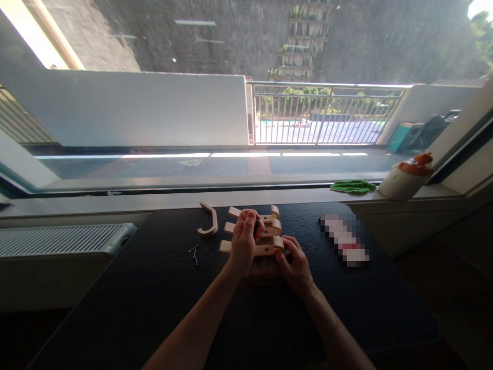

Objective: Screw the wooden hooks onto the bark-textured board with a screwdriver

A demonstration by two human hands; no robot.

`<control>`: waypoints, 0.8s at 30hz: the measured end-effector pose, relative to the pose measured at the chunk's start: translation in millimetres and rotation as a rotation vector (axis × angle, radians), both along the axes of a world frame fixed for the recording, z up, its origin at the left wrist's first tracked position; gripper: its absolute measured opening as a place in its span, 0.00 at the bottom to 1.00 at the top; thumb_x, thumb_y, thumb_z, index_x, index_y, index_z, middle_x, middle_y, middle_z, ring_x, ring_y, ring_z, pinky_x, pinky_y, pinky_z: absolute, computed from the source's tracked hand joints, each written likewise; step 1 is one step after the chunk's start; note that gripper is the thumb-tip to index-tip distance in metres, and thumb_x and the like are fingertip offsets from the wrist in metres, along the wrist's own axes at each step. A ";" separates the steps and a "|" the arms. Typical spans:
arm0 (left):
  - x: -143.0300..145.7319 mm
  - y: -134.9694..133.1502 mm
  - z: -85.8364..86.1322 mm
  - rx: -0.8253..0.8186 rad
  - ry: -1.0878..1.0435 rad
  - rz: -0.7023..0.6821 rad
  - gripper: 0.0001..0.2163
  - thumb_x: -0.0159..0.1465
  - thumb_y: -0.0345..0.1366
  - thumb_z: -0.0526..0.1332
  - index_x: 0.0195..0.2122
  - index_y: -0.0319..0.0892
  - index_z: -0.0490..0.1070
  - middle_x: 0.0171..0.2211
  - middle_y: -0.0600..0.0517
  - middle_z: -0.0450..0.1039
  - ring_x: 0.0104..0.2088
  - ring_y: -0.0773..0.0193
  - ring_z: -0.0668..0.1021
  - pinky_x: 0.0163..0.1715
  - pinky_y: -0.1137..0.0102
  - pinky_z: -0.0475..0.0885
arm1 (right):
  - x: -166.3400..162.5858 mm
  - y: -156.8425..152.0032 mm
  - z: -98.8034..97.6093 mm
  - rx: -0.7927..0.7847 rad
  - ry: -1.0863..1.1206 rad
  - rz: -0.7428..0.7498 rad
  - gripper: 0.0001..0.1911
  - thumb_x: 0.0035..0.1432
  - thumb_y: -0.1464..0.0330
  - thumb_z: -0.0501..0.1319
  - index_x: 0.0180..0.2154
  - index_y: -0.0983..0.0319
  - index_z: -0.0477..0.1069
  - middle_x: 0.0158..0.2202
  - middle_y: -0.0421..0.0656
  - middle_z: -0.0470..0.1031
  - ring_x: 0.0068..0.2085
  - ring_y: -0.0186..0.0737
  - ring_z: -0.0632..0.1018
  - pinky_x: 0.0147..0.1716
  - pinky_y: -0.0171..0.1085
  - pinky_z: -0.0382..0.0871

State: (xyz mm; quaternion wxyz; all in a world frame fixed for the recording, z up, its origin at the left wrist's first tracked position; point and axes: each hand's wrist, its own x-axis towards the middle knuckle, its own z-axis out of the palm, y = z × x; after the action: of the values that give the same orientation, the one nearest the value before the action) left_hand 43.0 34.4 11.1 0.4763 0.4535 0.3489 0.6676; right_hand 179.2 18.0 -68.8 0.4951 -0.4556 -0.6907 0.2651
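Observation:
A wooden rack with three curved hooks (269,230) lies on the black table (154,298). My left hand (244,241) is closed in a fist around a small dark tool with a red part, held upright over the rack's middle. My right hand (295,264) rests on the rack's near right end, fingers curled against the nearest hook. A loose wooden hook (209,220) lies to the left of the rack. A few small screws (194,252) lie on the table left of my left hand.
A blurred white and red oblong object (344,239) lies on the table's right. On the window sill stand a white jar with an orange top (406,177) and a green cloth (352,186). A white radiator (65,239) sits at left.

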 end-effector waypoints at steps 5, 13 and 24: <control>0.0 -2.9 -2.9 0.017 0.013 0.003 0.08 0.61 0.42 0.55 0.32 0.43 0.60 0.19 0.59 0.58 0.18 0.75 0.60 0.18 0.78 0.57 | -1.2 1.0 -0.8 -0.015 0.011 0.013 0.12 0.56 0.66 0.55 0.42 0.60 0.68 0.45 0.46 0.67 0.41 0.40 0.71 0.33 0.35 0.70; -0.5 -13.0 2.0 0.055 0.134 0.081 0.05 0.60 0.36 0.57 0.33 0.42 0.62 0.25 0.56 0.65 0.27 0.72 0.68 0.32 0.75 0.65 | -0.6 0.8 -1.7 -0.015 0.011 0.015 0.12 0.56 0.67 0.54 0.43 0.60 0.67 0.45 0.46 0.66 0.41 0.40 0.71 0.33 0.35 0.70; -1.0 -8.3 -2.3 0.013 0.039 0.028 0.10 0.63 0.39 0.51 0.26 0.41 0.59 0.19 0.59 0.56 0.18 0.74 0.58 0.18 0.77 0.56 | -0.8 0.8 -3.3 -0.032 0.018 0.018 0.12 0.56 0.66 0.54 0.43 0.60 0.67 0.45 0.46 0.66 0.39 0.39 0.71 0.30 0.34 0.69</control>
State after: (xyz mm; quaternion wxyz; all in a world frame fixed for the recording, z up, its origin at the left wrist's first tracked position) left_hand 42.0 26.0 8.8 0.4570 0.4649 0.3600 0.6675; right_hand 178.4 18.8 -72.1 0.4914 -0.4549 -0.6860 0.2845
